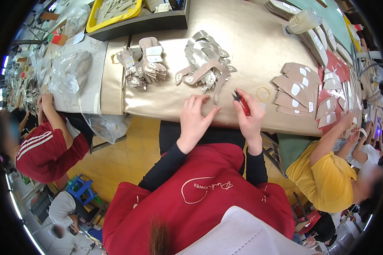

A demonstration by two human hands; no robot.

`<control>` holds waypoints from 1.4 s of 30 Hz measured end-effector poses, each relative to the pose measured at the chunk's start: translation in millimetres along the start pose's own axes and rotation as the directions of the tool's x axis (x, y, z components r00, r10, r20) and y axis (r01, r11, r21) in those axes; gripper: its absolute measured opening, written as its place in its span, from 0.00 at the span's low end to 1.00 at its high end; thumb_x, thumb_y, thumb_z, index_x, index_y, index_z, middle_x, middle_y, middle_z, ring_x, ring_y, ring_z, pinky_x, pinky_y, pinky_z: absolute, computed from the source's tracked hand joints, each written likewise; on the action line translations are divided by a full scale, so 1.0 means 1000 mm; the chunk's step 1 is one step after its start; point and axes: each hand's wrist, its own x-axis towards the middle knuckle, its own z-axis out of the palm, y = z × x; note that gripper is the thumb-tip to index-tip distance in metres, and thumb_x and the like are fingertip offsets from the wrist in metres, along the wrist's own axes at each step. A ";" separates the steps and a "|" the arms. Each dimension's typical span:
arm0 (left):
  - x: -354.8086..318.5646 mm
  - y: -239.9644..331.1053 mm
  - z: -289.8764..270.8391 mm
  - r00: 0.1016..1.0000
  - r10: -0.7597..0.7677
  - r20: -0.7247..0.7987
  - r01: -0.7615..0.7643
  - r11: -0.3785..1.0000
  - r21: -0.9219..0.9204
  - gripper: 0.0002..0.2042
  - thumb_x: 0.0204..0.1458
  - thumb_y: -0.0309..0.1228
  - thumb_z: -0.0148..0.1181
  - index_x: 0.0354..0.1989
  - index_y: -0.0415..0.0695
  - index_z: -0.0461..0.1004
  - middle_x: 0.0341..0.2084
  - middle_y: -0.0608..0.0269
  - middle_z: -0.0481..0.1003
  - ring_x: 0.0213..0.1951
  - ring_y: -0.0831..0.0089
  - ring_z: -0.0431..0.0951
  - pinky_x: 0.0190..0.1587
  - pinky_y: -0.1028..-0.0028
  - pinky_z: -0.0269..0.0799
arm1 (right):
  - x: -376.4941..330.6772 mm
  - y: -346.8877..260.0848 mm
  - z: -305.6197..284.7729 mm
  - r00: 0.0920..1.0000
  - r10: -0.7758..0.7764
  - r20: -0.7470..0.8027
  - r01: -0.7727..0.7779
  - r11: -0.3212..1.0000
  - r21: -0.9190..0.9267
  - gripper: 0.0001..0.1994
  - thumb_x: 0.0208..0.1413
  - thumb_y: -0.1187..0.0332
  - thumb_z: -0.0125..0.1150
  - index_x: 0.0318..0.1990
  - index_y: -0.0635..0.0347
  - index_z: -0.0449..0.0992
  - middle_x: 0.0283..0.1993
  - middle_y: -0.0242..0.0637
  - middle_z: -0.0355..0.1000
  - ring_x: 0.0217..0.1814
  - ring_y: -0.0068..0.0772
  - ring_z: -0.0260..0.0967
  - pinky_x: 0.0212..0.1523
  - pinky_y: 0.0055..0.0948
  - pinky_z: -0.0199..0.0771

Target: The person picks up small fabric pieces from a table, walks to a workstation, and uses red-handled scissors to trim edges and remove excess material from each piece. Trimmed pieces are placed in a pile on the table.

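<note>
Red snips (242, 103) were grasped in the right hand (250, 119) at the worktop's (259, 46) near edge; the left hand (195, 119) was laid flat, released, beside them.

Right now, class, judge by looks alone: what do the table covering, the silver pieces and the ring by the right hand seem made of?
Table covering: probably glossy gold synthetic leather or coated fabric; it shines and creases softly. Silver cut pieces: thin metallic-finish sheet, perhaps faux leather; they lie limp and overlap. Yellow ring: likely a rubber band, being thin and slightly uneven.
</note>
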 end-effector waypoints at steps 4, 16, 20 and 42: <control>0.008 0.005 0.007 0.984 -0.153 0.092 0.166 0.974 -0.157 0.08 0.54 0.27 0.64 0.40 0.38 0.77 0.30 0.63 0.75 0.33 0.76 0.75 0.39 0.76 0.70 | -0.006 -0.004 0.002 0.999 -0.024 0.042 0.022 0.999 0.035 0.16 0.51 0.78 0.65 0.49 0.63 0.78 0.35 0.43 0.75 0.32 0.35 0.75 0.32 0.28 0.73; 0.015 0.017 -0.022 0.820 -0.358 0.446 0.566 0.396 -0.723 0.09 0.57 0.28 0.61 0.42 0.37 0.80 0.32 0.68 0.80 0.35 0.84 0.74 0.41 0.81 0.66 | -0.014 0.000 0.018 0.975 -0.200 0.095 0.213 0.965 -0.152 0.16 0.48 0.76 0.65 0.47 0.51 0.83 0.32 0.34 0.75 0.22 0.32 0.71 0.23 0.29 0.69; 0.014 0.018 -0.022 0.813 -0.352 0.463 0.575 0.364 -0.733 0.08 0.57 0.28 0.60 0.41 0.38 0.80 0.32 0.68 0.80 0.34 0.85 0.73 0.41 0.81 0.65 | -0.015 0.005 0.020 0.975 -0.213 0.070 0.220 0.969 -0.117 0.15 0.47 0.76 0.65 0.44 0.52 0.84 0.32 0.34 0.76 0.22 0.33 0.71 0.23 0.29 0.69; 0.004 0.006 -0.052 0.592 0.007 0.806 0.806 -0.021 -0.592 0.11 0.59 0.35 0.53 0.31 0.40 0.73 0.26 0.67 0.71 0.30 0.77 0.69 0.36 0.78 0.65 | -0.007 0.016 -0.042 0.874 0.215 0.436 -0.453 0.686 0.570 0.07 0.52 0.84 0.62 0.39 0.71 0.78 0.25 0.36 0.76 0.26 0.24 0.76 0.27 0.20 0.73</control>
